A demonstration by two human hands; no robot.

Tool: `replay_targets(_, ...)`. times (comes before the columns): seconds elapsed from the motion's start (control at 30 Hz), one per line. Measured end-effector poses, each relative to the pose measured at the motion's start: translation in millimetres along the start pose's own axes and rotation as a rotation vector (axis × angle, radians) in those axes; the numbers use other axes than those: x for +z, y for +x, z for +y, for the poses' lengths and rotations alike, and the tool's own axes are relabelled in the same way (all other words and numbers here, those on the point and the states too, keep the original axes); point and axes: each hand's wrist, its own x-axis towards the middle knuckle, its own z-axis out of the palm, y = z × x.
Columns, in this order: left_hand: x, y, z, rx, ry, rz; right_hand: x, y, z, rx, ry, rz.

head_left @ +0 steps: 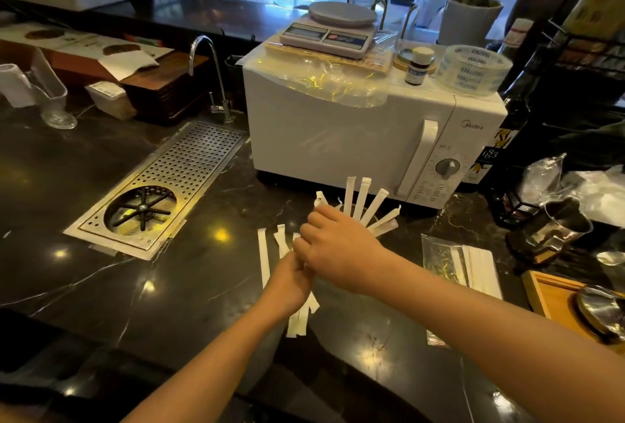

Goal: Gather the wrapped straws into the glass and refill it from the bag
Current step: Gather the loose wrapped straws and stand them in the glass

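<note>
My left hand (292, 282) grips a bunch of white paper-wrapped straws (263, 258), whose ends stick out above and below the fist. My right hand (333, 246) reaches across it, its fingers closed around a straw end (319, 198). Behind the right hand, several more wrapped straws (363, 199) fan upward; the glass that holds them is hidden by the hand. A clear plastic bag (439, 257) with more wrapped straws (480, 268) lies flat on the counter to the right.
A white microwave (355, 138) stands just behind the straws, with a scale (329, 32) and tape roll (473, 69) on top. A perforated metal rinser tray (162, 189) sits to the left. A steel jug (561, 226) and wooden tray (554, 297) are at right.
</note>
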Motion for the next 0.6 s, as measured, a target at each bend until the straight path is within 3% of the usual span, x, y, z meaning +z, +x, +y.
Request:
replay_targets(0.2, -25.2, 5.8, -8.2, -0.045, -0.071, 0.134, 7.1, 25.4, -13.6, 0.085, 0.296, 0.318)
replay_targets(0.33, -45.1, 7.6, -11.6, -0.106, -0.16, 0.166, 9.2, 35.2, -25.9, 0.264, 0.473, 0.397)
replay_targets(0.4, -55.1, 8.0, -14.3, -0.108, -0.233, 0.173, 9.8, 38.4, -33.0, 0.438, 0.71, 0.314)
replay_targets(0.47, -65.2, 8.1, -18.1, -0.138, -0.274, 0.186, 18.8, 38.2, -40.5, 0.645, 0.906, 0.058)
replay_targets(0.53, -73.4, 7.8, -22.1, -0.161, -0.315, 0.181, 31.5, 37.3, -48.4, 0.792, 0.95, -0.158)
replay_targets(0.6, -79.9, 6.6, -25.5, -0.17, -0.343, 0.171, 42.2, 37.0, -55.8, 0.895, 0.935, -0.26)
